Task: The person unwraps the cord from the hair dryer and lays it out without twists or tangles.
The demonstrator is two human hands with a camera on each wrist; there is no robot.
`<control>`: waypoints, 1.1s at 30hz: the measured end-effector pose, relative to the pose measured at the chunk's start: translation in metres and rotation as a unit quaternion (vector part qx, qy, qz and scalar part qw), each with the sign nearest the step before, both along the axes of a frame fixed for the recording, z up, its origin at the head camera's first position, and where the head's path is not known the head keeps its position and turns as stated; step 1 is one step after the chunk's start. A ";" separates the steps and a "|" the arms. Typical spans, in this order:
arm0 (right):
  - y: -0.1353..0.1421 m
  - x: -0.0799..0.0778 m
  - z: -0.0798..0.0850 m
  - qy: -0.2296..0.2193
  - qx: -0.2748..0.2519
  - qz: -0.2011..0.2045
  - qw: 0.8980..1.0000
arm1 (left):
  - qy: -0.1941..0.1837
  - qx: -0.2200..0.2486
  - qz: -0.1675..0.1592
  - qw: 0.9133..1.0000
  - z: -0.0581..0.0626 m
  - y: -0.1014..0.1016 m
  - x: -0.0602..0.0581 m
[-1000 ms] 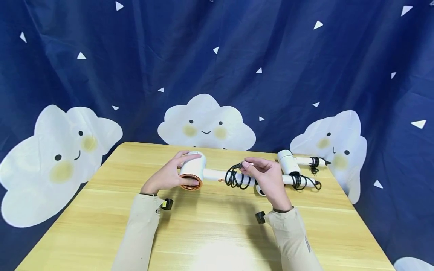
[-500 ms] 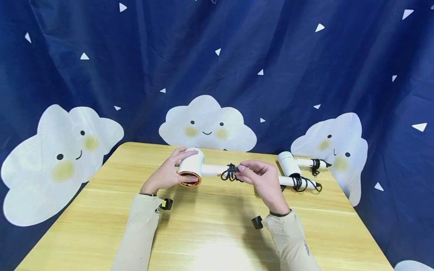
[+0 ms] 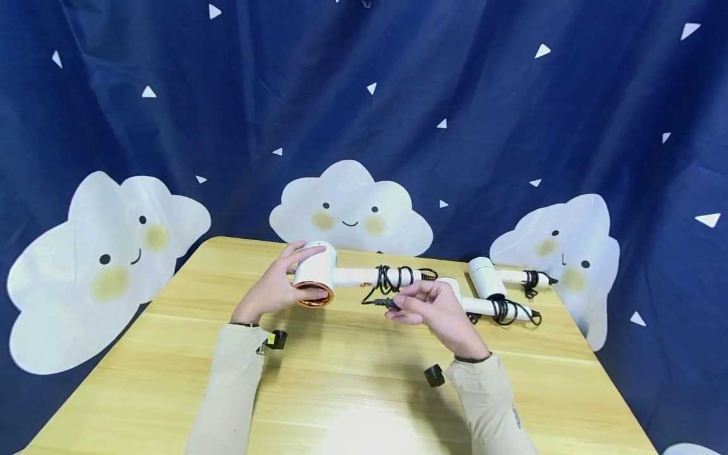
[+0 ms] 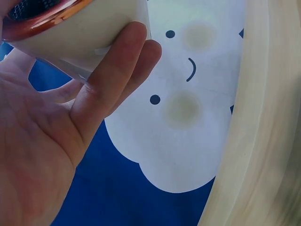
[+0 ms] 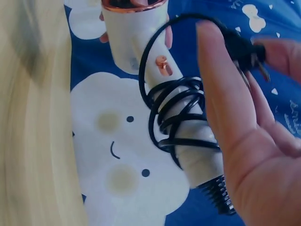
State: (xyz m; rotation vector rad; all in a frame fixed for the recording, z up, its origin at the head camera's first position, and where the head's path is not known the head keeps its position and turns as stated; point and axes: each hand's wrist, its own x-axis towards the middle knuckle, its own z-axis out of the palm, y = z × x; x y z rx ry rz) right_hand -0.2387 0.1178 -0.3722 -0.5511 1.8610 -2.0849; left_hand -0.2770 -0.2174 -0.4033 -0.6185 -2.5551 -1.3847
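My left hand (image 3: 273, 287) grips the barrel of a white hair dryer (image 3: 348, 276) with a copper-coloured rim (image 5: 110, 8). The dryer is held above the table, its handle pointing right. A black cord (image 5: 181, 101) is wound in several loose loops round that handle, beside a copper switch (image 5: 164, 66). Between the thumb and fingers of my right hand (image 3: 440, 313) is the two-pin plug (image 5: 242, 49) at the cord's end, on the near side of the handle. A short curve of cord runs from the plug to the loops. In the left wrist view, fingers (image 4: 117, 61) lie along the barrel.
Two more white hair dryers, a nearer one (image 3: 480, 306) and a farther one (image 3: 485, 277), lie at the back right with black cords round their handles. The wooden table (image 3: 341, 379) ends at a blue curtain (image 3: 341, 76) with clouds.
My right hand has carried the plug from above the handle down to its near side, and the cord with it. The hair dryer has shifted slightly up and left in view.
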 end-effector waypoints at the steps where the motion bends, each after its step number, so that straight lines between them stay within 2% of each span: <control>1: 0.001 -0.001 -0.001 -0.006 0.006 0.016 1.000 | 0.002 0.001 -0.001 1.000 0.000 -0.001 0.000; 5: 0.001 -0.004 -0.009 -0.018 0.026 0.088 0.996 | 0.006 0.004 -0.005 1.000 0.002 -0.003 0.000; 10: 0.002 -0.011 -0.024 -0.030 0.048 0.165 0.985 | 0.008 0.012 -0.004 1.000 0.005 -0.004 0.003; 17: 0.003 -0.023 -0.045 -0.049 0.025 0.231 0.972 | 0.010 0.023 -0.010 1.000 0.007 -0.004 0.004; 21: 0.003 -0.028 -0.055 -0.062 0.011 0.249 0.966 | 0.005 0.025 -0.011 1.000 0.007 -0.004 0.004; 25: 0.004 -0.033 -0.064 -0.074 0.017 0.251 0.965 | 0.003 0.039 -0.021 0.999 0.009 -0.003 0.004; 30: 0.005 -0.036 -0.073 -0.087 0.014 0.243 0.966 | 0.004 0.049 -0.035 0.998 0.011 -0.002 0.005; 33: 0.006 -0.038 -0.074 -0.100 0.025 0.218 0.970 | 0.007 0.053 -0.044 0.998 0.012 -0.003 0.005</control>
